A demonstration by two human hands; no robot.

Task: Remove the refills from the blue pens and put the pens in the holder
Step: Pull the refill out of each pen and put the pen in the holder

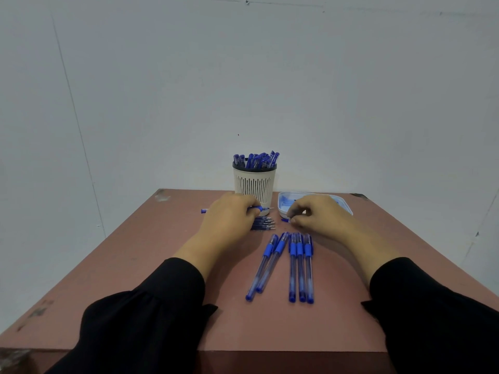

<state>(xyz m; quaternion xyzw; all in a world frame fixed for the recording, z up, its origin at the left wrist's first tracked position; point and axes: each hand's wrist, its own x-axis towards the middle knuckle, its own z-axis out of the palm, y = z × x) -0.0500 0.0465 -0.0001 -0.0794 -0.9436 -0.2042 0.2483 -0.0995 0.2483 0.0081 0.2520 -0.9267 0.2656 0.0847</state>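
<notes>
Evidently the work is laid out as a small production line on the reddish-brown tabletop (135,279). The left hand (229,220) has its fingers curled round a blue pen with a clear barrel (258,209), held level just in front of the cream slotted pen holder with a dark rim (255,184); its tail cap pokes out to the left of the hand and its metal tip points right, toward the other hand, which suits pulling the front end off. The right hand (310,214) pinches a small blue piece (285,220) between thumb and fingertips, probably the pen's tip section or a cap, though it is too small to say for sure.

Beneath the left hand lies a short row of thin refills with metal points (266,224), side by side, seemingly a heap of what has come out already. Five more blue pens with rubber grips (294,263) lie nearer the person, roughly parallel, tails toward the body, likely waiting their turn within easy reach of either hand. The holder is already crowded with blue pens standing upright. A pale blue shallow plastic tray (347,209) sits just right of the holder, partly behind the right hand; its contents are blurred. Black sleeves (151,319) cover both forearms.
</notes>
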